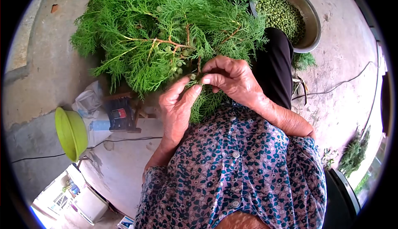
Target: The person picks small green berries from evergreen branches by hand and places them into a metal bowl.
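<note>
A heap of leafy cypress or arborvitae branches [140,21] lies before me, reaching up to my lap. Small green cones [179,70] sit in clusters along a reddish-brown stem [164,41]. My left hand [177,101] comes in from below, its thumb and forefinger pinched about a coned sprig [193,76]. From the other side, the thumb and bent forefinger of my right hand [234,78] close on the same spot, their tips nearly meeting the left thumb. What lies between the right fingertips is mostly hidden.
Beyond my right knee [275,64] stands a metal basin [312,21] holding many green cones [279,16]. To the left are a lime-green plastic basin [70,134], a white plastic bag [90,100] and a small wooden stool [138,114]. Dark cables [124,140] cross the concrete floor.
</note>
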`<state>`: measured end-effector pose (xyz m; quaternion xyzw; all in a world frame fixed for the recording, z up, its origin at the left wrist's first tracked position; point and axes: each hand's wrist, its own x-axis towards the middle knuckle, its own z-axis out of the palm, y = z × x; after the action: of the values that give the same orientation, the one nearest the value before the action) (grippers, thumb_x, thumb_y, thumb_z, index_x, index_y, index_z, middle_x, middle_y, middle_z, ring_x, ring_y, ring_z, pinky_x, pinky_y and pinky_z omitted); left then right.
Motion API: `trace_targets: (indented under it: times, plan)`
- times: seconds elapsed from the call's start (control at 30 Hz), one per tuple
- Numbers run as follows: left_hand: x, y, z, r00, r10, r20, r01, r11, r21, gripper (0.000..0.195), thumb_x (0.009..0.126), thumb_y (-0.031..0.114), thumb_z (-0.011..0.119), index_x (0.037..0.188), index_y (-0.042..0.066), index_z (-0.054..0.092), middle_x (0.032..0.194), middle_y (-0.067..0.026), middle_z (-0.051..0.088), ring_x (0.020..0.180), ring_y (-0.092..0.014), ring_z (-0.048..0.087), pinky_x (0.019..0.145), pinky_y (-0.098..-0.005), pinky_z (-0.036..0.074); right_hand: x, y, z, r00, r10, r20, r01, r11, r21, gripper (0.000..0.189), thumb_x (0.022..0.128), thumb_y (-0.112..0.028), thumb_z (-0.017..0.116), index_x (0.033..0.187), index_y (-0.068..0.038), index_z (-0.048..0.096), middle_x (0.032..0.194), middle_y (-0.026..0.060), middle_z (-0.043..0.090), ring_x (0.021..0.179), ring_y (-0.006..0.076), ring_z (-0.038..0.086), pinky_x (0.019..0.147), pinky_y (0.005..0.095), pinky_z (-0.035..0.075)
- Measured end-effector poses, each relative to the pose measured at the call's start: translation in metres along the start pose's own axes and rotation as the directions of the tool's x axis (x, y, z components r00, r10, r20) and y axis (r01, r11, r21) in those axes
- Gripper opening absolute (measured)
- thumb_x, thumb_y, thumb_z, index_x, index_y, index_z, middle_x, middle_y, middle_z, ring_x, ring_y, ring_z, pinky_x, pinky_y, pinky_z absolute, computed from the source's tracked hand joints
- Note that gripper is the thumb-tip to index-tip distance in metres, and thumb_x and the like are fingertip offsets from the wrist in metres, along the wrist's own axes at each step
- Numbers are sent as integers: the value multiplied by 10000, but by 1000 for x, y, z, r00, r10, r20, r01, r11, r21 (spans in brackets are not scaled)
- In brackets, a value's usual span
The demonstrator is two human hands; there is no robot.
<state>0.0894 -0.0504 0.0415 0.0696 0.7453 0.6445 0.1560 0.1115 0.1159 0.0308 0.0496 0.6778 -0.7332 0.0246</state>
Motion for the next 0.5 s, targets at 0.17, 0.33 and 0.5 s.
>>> trace_targets:
  times: [0.17,0.33,0.5]
  plan:
    - [-2,5,0,992,-120,-45,114,987,-114,216,801,-5,630,1016,-20,635,877,-25,634,745,-56,547,668,-188,441,2,1,-1,983,184,16,-184,971,156,95,878,-81,575,915,3,600,680,-5,568,548,50,517,482,193,438]
    - [-1,10,4,983,-184,6,179,949,-259,252,788,-1,624,1040,-2,631,812,4,623,655,-31,480,583,-177,373,3,7,-4,976,187,108,-215,878,428,139,917,-88,507,926,15,600,682,6,548,537,54,479,474,204,419]
    - [-1,11,-2,949,-308,63,314,916,-249,225,786,28,622,1010,11,639,749,24,608,548,-6,424,473,-165,311,3,6,-10,966,179,184,-249,827,504,154,920,-95,501,933,19,605,696,14,561,535,59,477,474,204,414]
